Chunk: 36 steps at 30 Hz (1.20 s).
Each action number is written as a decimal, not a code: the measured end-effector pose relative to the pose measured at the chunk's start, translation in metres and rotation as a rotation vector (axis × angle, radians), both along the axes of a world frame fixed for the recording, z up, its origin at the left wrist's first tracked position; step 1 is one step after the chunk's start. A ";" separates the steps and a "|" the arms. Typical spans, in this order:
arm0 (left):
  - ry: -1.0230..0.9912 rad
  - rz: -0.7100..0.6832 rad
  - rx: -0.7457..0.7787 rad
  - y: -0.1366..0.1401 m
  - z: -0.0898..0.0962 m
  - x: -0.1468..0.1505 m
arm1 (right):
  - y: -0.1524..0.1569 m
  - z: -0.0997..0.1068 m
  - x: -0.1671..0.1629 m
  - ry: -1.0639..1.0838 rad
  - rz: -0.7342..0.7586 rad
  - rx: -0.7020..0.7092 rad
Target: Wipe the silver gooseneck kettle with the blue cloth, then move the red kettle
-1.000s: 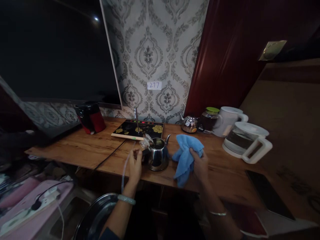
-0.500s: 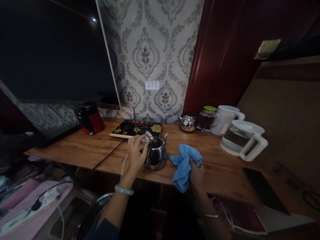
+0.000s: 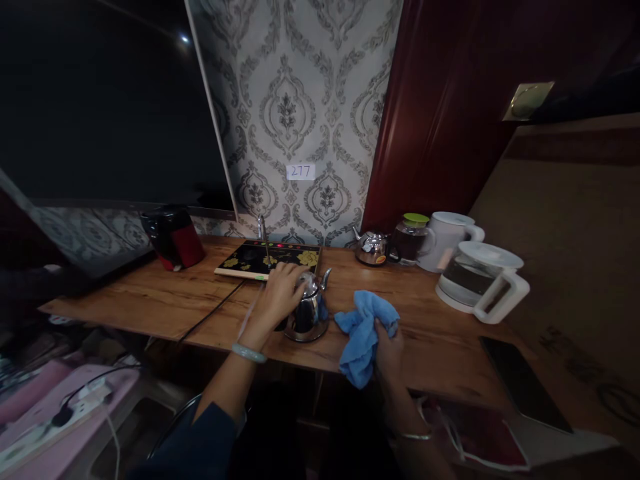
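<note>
A small shiny steel kettle (image 3: 304,316) with a curved spout stands on a round metal base (image 3: 306,333) near the table's front edge. My left hand (image 3: 283,293) is over the kettle's top, fingers closed around the knob of its lid (image 3: 312,285). The lid sits at the mouth; whether it is fully seated I cannot tell. To the right, my right hand (image 3: 390,350) grips a crumpled blue cloth (image 3: 366,327), which hangs at the table's edge.
Behind the kettle lies a black tea stove panel (image 3: 250,257) with a thin tap (image 3: 263,230). A red-and-black appliance (image 3: 177,243) stands left. A second kettle (image 3: 372,249), a green-lidded jug (image 3: 410,240) and white-handled pitchers (image 3: 467,277) line the right. A phone (image 3: 523,383) lies front right.
My left hand has turned the tilted lid down from beside the rim onto the kettle's mouth. My right hand keeps the blue cloth in nearly the same place. The view has shifted slightly.
</note>
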<state>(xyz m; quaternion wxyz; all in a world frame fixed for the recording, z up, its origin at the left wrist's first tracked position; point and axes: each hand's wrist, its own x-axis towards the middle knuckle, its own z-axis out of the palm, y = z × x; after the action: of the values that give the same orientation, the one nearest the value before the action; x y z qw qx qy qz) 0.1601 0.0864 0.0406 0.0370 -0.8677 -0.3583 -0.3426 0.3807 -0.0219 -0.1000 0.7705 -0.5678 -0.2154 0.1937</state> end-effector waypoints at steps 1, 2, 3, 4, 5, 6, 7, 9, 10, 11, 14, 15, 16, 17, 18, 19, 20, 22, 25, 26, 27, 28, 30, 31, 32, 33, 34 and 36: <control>0.018 -0.001 -0.016 0.001 -0.001 0.001 | 0.000 0.000 0.000 -0.008 -0.001 -0.002; 0.026 -0.006 -0.032 0.002 -0.001 0.002 | 0.000 0.000 0.000 -0.014 0.002 -0.002; 0.023 -0.015 -0.046 0.003 -0.003 0.003 | 0.000 0.001 0.000 -0.017 0.006 -0.004; 0.006 -0.029 -0.058 0.005 -0.004 0.003 | 0.000 0.001 0.000 -0.018 0.008 -0.006; -0.026 -0.045 -0.067 0.006 -0.007 0.002 | 0.000 0.001 0.000 -0.018 0.007 -0.009; -0.075 -0.063 -0.077 0.007 -0.010 0.000 | 0.000 0.001 0.000 -0.020 0.007 -0.010; -0.135 -0.081 -0.088 0.008 -0.014 -0.003 | 0.000 0.000 0.001 -0.022 0.007 -0.005; -0.288 -0.093 -0.125 0.009 -0.023 -0.009 | 0.001 -0.001 0.002 -0.027 0.005 0.008; -0.372 -0.082 -0.152 0.008 -0.029 -0.012 | 0.001 -0.002 0.002 -0.031 0.008 0.009; -0.456 -0.057 -0.187 0.006 -0.034 -0.016 | 0.001 -0.003 0.003 -0.035 0.010 0.006; -0.651 0.025 -0.315 -0.006 -0.048 -0.023 | -0.001 -0.003 0.001 -0.065 0.006 -0.005; -0.685 0.041 -0.342 -0.010 -0.051 -0.024 | -0.002 0.000 -0.001 -0.072 0.008 -0.001; -0.703 0.050 -0.355 -0.015 -0.053 -0.025 | -0.004 0.006 -0.005 -0.076 0.016 0.007; -0.708 0.056 -0.353 -0.019 -0.055 -0.025 | -0.005 0.013 -0.010 -0.078 0.031 0.020; -0.704 0.059 -0.340 -0.022 -0.056 -0.024 | -0.006 0.023 -0.016 -0.082 0.054 0.036; -0.698 0.062 -0.325 -0.024 -0.057 -0.023 | -0.006 0.035 -0.024 -0.090 0.088 0.054; -0.692 0.064 -0.311 -0.026 -0.057 -0.021 | -0.005 0.048 -0.032 -0.104 0.120 0.083; -0.690 0.064 -0.299 -0.026 -0.058 -0.019 | 0.003 0.074 -0.049 -0.186 0.182 0.128; -0.689 0.064 -0.314 -0.026 -0.060 -0.018 | 0.026 0.095 -0.071 -0.369 0.284 0.201; -0.683 0.066 -0.322 -0.026 -0.061 -0.018 | 0.035 0.096 -0.077 -0.436 0.300 0.206; -0.675 0.067 -0.328 -0.026 -0.063 -0.019 | 0.045 0.094 -0.081 -0.505 0.306 0.188; -0.666 0.064 -0.333 -0.026 -0.064 -0.020 | 0.053 0.089 -0.084 -0.559 0.287 0.154; -0.650 0.043 -0.340 -0.026 -0.068 -0.021 | 0.066 0.077 -0.087 -0.599 0.228 0.088; -0.645 0.027 -0.344 -0.026 -0.070 -0.022 | 0.070 0.071 -0.087 -0.592 0.204 0.070; -0.643 0.012 -0.349 -0.026 -0.071 -0.022 | 0.072 0.065 -0.086 -0.574 0.191 0.065; -0.645 0.002 -0.354 -0.025 -0.073 -0.022 | 0.073 0.062 -0.085 -0.554 0.187 0.067; -0.648 -0.002 -0.355 -0.024 -0.074 -0.022 | 0.073 0.059 -0.083 -0.536 0.191 0.072; -0.648 0.000 -0.348 -0.023 -0.076 -0.021 | 0.071 0.056 -0.078 -0.504 0.220 0.080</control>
<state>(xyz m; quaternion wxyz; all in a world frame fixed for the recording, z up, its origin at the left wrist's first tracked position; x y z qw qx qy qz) 0.1387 0.0634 -0.0353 -0.2266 -0.7073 -0.4045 -0.5336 0.3030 0.0489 -0.0445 0.6888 -0.5402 -0.4683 0.1202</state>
